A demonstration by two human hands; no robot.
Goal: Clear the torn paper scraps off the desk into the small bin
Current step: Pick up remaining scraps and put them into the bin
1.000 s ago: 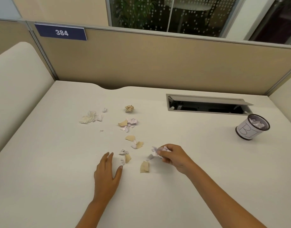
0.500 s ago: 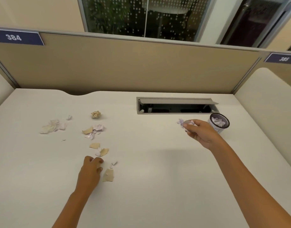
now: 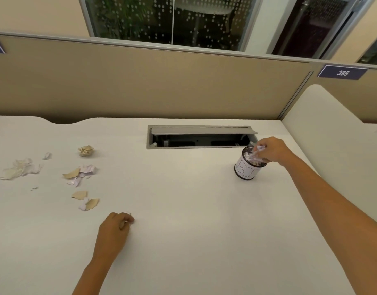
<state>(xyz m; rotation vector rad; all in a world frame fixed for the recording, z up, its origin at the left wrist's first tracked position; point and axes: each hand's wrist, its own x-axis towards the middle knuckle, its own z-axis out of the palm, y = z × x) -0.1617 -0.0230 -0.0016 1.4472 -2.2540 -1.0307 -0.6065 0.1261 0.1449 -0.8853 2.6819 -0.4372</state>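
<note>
The small bin (image 3: 245, 171), a white-labelled mesh cup with scraps inside, stands at the right back of the white desk (image 3: 183, 209). My right hand (image 3: 272, 151) hovers over its rim, fingers pinched on white paper scraps (image 3: 259, 149). My left hand (image 3: 115, 228) rests on the desk near the front, fist closed, a sliver of paper showing between its fingers. Loose scraps lie at the left: a crumpled tan ball (image 3: 86, 150), a white pile (image 3: 19, 169), a tan and white cluster (image 3: 80, 173), and a smaller cluster (image 3: 87, 202).
An open cable tray (image 3: 200, 137) is recessed in the desk just left of the bin. A beige partition (image 3: 162, 81) closes the back, and a cream side divider (image 3: 332, 145) rises at the right.
My right hand carried its scraps rightward and now sits over the bin. My left hand closed on the scraps near it; the tan piece beside it is gone from the desk.
</note>
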